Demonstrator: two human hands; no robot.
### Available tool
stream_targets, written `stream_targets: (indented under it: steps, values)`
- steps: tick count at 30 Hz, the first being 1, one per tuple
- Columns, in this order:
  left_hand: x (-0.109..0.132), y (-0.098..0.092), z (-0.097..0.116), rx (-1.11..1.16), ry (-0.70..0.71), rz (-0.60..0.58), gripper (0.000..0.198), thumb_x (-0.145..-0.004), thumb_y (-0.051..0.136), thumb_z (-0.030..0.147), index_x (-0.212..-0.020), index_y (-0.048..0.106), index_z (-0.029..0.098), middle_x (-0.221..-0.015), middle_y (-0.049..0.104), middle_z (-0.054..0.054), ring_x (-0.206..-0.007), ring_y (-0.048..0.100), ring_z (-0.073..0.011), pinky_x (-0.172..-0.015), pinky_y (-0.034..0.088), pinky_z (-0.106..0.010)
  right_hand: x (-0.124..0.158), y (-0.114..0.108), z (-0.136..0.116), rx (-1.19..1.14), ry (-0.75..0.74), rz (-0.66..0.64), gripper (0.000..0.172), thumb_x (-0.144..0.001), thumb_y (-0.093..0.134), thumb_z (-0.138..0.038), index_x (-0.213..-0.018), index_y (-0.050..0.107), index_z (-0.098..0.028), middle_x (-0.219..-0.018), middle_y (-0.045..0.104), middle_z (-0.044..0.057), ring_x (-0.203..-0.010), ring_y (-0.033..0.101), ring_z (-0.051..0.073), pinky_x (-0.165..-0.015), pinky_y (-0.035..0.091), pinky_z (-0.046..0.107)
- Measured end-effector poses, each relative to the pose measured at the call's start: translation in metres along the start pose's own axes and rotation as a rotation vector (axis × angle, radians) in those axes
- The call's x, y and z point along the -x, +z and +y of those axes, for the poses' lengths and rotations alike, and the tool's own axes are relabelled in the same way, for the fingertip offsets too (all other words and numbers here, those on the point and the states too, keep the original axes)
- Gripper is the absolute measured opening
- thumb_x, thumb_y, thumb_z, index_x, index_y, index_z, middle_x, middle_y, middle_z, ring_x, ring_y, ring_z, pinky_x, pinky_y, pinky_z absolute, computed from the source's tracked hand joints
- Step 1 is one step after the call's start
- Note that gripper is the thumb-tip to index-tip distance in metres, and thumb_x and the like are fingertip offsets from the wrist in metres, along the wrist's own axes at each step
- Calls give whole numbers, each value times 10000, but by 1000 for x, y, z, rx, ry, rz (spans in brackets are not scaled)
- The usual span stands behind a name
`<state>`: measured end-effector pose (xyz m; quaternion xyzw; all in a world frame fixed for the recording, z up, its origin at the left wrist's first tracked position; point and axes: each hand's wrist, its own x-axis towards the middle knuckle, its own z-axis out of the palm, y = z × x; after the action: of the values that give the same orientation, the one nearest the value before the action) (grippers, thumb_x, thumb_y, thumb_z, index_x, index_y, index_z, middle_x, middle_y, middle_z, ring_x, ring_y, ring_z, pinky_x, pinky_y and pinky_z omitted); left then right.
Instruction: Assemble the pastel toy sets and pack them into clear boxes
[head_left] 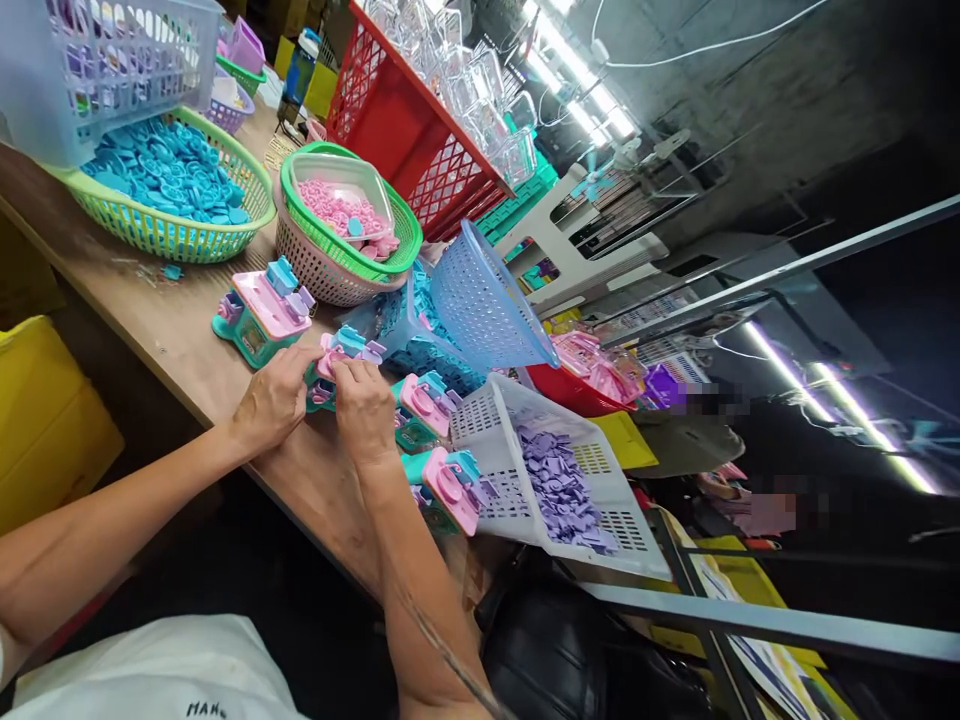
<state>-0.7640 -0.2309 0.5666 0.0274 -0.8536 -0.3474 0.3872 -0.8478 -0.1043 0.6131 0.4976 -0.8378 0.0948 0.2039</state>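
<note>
A small pink-and-teal plastic toy with blue and purple parts on top stands on the table between my two hands. My left hand is closed on its near left side. The fingers of my right hand are bent down onto the pink top; whether a small part lies under them is hidden. A similar toy stands to the left of my hands. To the right are two more, one toy beside my right wrist and another toy near the forearm.
Around the wooden table stand a green basket of blue parts, a bright green basket holding a tub of pink pieces, a tilted blue basket and a white basket of purple pieces. A red crate stands behind.
</note>
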Motion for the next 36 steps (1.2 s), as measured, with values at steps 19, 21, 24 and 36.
stream_targets:
  steps: [19, 21, 24, 36]
  values:
    - [19, -69, 4, -129, 30, 69, 260, -943, 499, 191, -1112, 696, 210, -1084, 719, -102, -1057, 655, -276, -978, 548, -473, 79, -22, -34, -281, 99, 228, 283, -1014, 521, -223, -1231, 696, -175, -1322, 683, 136, -1304, 594, 223, -1141, 481, 416]
    - [20, -60, 8, -80, 107, -29, 259, -937, 508, 191, -1114, 694, 226, -1069, 718, -92, -1027, 659, -267, -941, 560, -450, 105, -44, -30, -297, 117, 251, 227, -1013, 526, -203, -1106, 733, -206, -1197, 735, 102, -1218, 648, 200, -1087, 523, 388]
    - [18, -31, 20, 15, 214, -241, 257, -934, 496, 200, -1096, 695, 216, -1044, 715, -90, -988, 664, -248, -899, 573, -416, 147, -84, -2, -191, 249, 414, 201, -1000, 555, -182, -1070, 739, -226, -1070, 760, 85, -1078, 697, 201, -975, 574, 387]
    - [-4, 84, 50, -345, 365, -677, 218, -931, 488, 198, -905, 701, 162, -969, 684, -151, -894, 600, -279, -825, 535, -430, 165, -62, -8, -276, 372, 312, 286, -1011, 456, -111, -1131, 712, -154, -1063, 750, 101, -1026, 686, 195, -957, 569, 322]
